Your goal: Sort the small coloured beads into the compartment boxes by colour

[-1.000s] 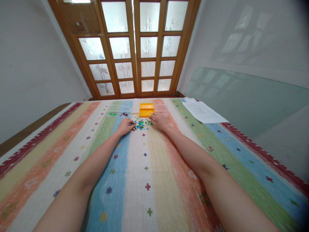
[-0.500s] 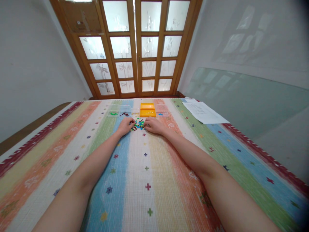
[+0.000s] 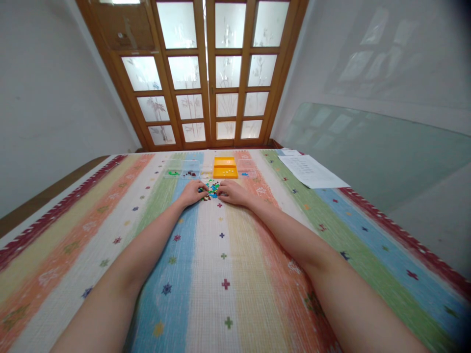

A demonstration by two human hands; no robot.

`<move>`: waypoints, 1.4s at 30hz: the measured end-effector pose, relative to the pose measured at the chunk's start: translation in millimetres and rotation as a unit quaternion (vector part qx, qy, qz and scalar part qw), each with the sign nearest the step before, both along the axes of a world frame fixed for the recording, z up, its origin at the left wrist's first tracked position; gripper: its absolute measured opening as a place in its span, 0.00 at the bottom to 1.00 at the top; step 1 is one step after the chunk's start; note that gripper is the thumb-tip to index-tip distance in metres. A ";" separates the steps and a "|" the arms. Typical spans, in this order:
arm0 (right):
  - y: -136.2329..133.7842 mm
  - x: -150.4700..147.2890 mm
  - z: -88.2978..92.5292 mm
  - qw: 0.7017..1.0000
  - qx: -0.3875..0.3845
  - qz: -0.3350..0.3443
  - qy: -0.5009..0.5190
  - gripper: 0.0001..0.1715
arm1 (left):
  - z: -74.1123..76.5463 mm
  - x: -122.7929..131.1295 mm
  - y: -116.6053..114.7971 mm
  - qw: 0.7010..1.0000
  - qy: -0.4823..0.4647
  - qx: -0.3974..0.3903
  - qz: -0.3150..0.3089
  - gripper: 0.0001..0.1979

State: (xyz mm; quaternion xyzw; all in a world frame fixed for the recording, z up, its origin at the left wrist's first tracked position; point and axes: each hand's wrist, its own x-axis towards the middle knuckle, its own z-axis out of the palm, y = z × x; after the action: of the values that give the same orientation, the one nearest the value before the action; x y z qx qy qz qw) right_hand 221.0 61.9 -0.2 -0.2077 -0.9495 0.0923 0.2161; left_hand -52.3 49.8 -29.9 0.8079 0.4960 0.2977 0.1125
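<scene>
A small heap of tiny coloured beads lies on the striped cloth far in front of me. My left hand rests on the cloth at the heap's left side, fingers curled toward the beads. My right hand lies at the heap's right side, its fingers bent inward against the beads. The two hands nearly meet around the heap. What the fingertips pinch, if anything, is too small to see.
Behind the beads stand an orange tray and clear small boxes, one on its left holding green and dark beads, one on its right. A paper sheet lies at the right. A wooden glass door closes the far wall.
My right hand has slid left, pushing the scattered beads toward my left hand; the heap is now narrower. My left hand has hardly moved.
</scene>
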 end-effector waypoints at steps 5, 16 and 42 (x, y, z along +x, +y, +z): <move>5.8 1.9 -7.8 0.993 -0.056 -0.073 0.072 0.04 | 2.9 1.7 -3.2 0.999 -0.038 0.002 0.024 0.08; 21.1 18.7 -7.8 0.974 -0.066 -0.193 0.095 0.10 | 7.2 1.8 -5.1 0.985 -0.132 -0.011 0.106 0.08; 8.9 21.9 4.9 0.996 -0.012 -0.093 0.015 0.07 | 5.6 -36.2 14.6 0.891 -0.376 -0.013 0.255 0.15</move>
State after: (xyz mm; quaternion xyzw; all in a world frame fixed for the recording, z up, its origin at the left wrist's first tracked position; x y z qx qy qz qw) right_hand 242.9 70.8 4.7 -0.2960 -0.9217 0.0867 0.2352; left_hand -88.5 64.4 -24.3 0.4797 0.6094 0.5912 0.2216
